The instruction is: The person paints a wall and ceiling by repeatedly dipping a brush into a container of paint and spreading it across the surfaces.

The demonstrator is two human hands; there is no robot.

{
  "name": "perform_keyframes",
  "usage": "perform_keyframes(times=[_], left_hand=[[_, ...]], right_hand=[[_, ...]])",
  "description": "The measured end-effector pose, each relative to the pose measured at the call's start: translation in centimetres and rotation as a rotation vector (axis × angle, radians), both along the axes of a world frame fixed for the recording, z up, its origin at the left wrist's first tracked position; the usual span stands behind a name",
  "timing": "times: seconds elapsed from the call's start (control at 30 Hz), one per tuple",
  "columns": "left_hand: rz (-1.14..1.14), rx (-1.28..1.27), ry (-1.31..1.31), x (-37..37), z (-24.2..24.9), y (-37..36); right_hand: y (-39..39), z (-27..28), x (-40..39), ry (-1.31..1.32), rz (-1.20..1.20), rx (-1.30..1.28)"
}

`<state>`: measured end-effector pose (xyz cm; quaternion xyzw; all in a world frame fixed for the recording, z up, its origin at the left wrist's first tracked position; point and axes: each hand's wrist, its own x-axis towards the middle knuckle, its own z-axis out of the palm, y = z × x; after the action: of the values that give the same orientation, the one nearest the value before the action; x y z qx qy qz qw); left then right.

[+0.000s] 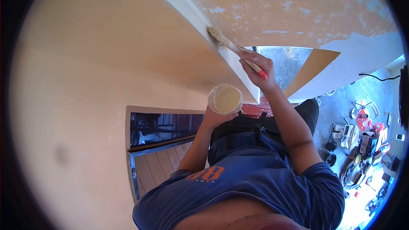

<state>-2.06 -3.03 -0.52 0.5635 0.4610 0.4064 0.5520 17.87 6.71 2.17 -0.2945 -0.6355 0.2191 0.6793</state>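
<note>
In the head view my right hand (258, 66) is closed around the handle of a paintbrush (229, 44). The handle has a red end, and the bristles touch the white strip (194, 10) where two wall faces meet. My left hand (219, 118) holds a cup of cream-coloured paint (226, 99) from below, its rim smeared with paint. The cup is near my waist, lower and left of the brush. Most of the left fingers are hidden behind the cup.
A smooth tan wall (106, 38) fills the left. The upper right wall (264, 8) is tan with patchy white marks. Below left is a framed opening (166, 123) beside wooden planks (157, 166). Cluttered items (362, 145) lie on the floor at right, below red tiles (254, 109).
</note>
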Motion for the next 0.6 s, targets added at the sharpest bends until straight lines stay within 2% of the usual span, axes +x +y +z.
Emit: perform_keyframes(times=[0.07,0.37,0.5,0.57,0.6], left_hand=[[0.048,0.044,-0.051,0.2,0.1,0.2],[-0.003,0.024,-0.074,1.0,0.0,0.7],[-0.023,0.038,-0.056,0.9,0.2,0.5],[0.000,0.022,-0.027,0.3,0.0,0.1],[-0.003,0.015,-0.026,0.0,-0.1,0.0]], right_hand=[[0.5,-1.7,0.1,0.012,0.039,-0.037],[0.1,-9.2,0.9,-0.008,0.055,-0.200],[-1.3,-9.6,1.5,0.025,0.024,-0.300],[-2.2,-9.4,2.0,0.120,0.000,-0.500],[-2.4,-8.8,2.1,0.121,-0.003,-0.507]])
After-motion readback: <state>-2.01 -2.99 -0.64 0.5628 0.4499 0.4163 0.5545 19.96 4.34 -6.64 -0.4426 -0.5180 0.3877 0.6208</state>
